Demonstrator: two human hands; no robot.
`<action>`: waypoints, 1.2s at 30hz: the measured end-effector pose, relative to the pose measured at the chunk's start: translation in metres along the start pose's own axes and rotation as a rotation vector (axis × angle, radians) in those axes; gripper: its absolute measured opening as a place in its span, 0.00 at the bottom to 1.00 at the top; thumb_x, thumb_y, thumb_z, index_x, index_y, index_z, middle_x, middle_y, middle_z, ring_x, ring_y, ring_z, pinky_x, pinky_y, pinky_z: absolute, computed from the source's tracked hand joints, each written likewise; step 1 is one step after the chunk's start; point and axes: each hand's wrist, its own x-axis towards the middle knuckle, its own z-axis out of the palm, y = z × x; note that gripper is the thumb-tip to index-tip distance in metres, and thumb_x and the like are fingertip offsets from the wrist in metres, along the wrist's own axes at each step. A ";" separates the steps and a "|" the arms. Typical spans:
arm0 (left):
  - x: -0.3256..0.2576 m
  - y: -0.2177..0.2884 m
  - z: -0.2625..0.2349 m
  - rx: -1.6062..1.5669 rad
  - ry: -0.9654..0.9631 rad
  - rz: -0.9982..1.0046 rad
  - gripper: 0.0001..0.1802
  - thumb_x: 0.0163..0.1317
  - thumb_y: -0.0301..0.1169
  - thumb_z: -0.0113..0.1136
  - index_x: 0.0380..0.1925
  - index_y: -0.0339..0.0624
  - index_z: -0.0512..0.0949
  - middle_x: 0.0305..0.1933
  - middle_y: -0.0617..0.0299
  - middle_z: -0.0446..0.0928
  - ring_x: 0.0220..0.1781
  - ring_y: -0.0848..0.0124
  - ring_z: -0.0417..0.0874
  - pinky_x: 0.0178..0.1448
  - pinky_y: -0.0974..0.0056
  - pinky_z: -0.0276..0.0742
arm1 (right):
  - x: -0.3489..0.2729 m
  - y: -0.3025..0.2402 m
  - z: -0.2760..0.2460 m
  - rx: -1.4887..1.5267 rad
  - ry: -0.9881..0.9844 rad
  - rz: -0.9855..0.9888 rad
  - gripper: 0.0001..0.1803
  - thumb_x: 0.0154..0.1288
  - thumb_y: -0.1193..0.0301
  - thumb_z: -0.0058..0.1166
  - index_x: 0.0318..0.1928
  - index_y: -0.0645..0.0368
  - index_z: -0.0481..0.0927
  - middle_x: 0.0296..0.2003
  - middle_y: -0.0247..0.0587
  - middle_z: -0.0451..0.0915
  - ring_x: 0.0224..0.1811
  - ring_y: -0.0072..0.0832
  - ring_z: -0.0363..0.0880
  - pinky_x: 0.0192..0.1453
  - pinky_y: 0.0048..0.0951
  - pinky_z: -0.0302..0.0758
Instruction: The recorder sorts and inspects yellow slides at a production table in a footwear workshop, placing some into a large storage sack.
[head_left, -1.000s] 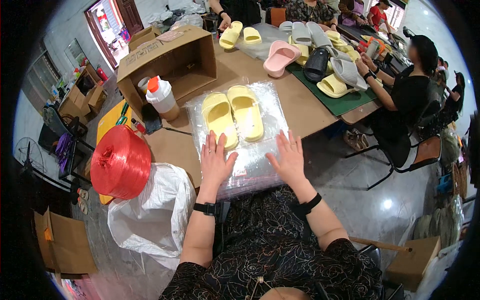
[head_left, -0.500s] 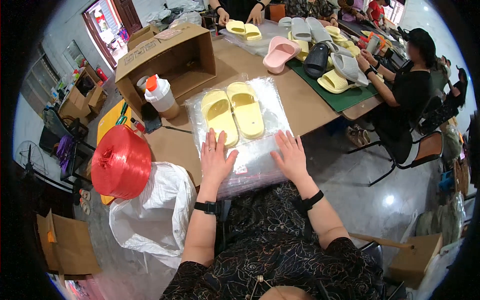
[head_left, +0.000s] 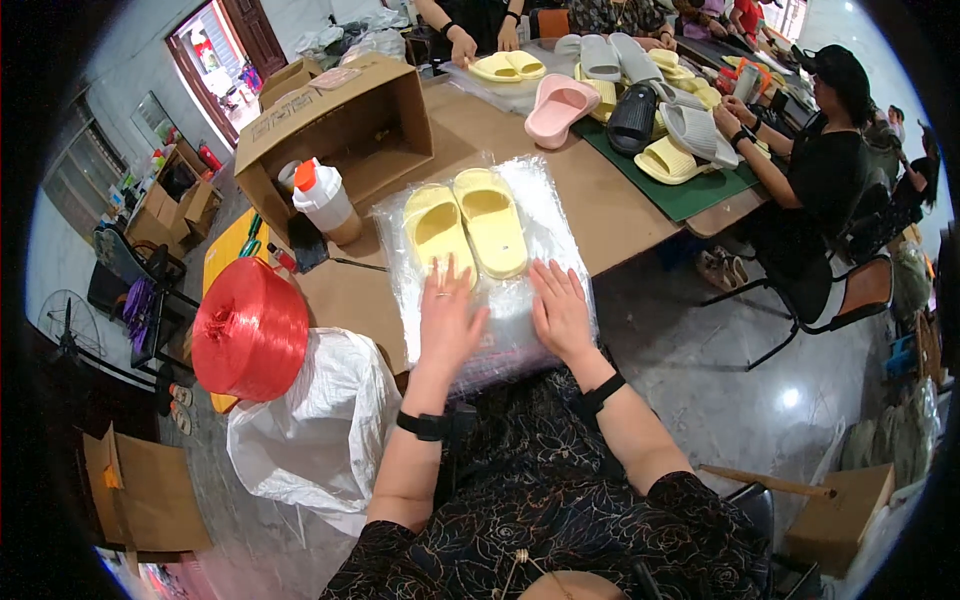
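Workroom with a grey floor and a long brown worktable point(head_left: 610, 215) running from the near edge to the far end, where other people sit or stand at work.

Left hand point(head_left: 447, 322): flat, fingers spread, palm down on a stack of clear plastic bags point(head_left: 500, 330); it grasps nothing, and its fingertips touch the heel of the left slipper. Black band at the wrist.

Right hand point(head_left: 560, 312): flat and open, palm down on the same stack, just to the right of the left hand, holding nothing. Black band at the wrist.

Pair of pale yellow slippers point(head_left: 465, 225): lying side by side, soles down, on the far part of the plastic stack, toes pointing away; open-toed slide type, thick soles.

Stack of clear plastic bags: glossy, wrinkled, covering the near table edge before the person.

Left of the stack: a white bottle with an orange cap point(head_left: 322, 198), and beyond it an open cardboard box point(head_left: 340, 120) lying on its side. Near left, beside the table: a red spool of twine point(head_left: 250, 328) above a white sack point(head_left: 305, 420).

Far right: a green mat point(head_left: 690, 195) bearing assorted slippers in pink, grey, black and yellow.
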 end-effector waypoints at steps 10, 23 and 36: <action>-0.025 0.036 0.040 -0.040 -0.062 0.164 0.37 0.68 0.45 0.57 0.71 0.39 0.62 0.78 0.51 0.59 0.80 0.54 0.55 0.81 0.49 0.50 | -0.002 0.003 0.008 0.014 0.045 -0.012 0.26 0.65 0.71 0.46 0.64 0.61 0.74 0.67 0.45 0.73 0.72 0.46 0.65 0.79 0.51 0.53; -0.063 -0.030 -0.031 -0.252 -0.288 0.021 0.33 0.67 0.42 0.61 0.69 0.43 0.69 0.76 0.54 0.63 0.80 0.52 0.57 0.79 0.52 0.55 | -0.001 0.003 0.009 -0.013 0.078 -0.017 0.25 0.65 0.71 0.46 0.63 0.61 0.75 0.66 0.44 0.73 0.71 0.45 0.66 0.78 0.50 0.54; -0.033 -0.005 -0.081 -0.376 -0.069 -0.097 0.27 0.64 0.45 0.64 0.57 0.40 0.79 0.61 0.47 0.79 0.68 0.49 0.75 0.69 0.54 0.71 | -0.003 0.007 0.011 -0.011 0.098 -0.016 0.25 0.65 0.71 0.47 0.62 0.61 0.75 0.66 0.44 0.73 0.72 0.45 0.66 0.78 0.51 0.54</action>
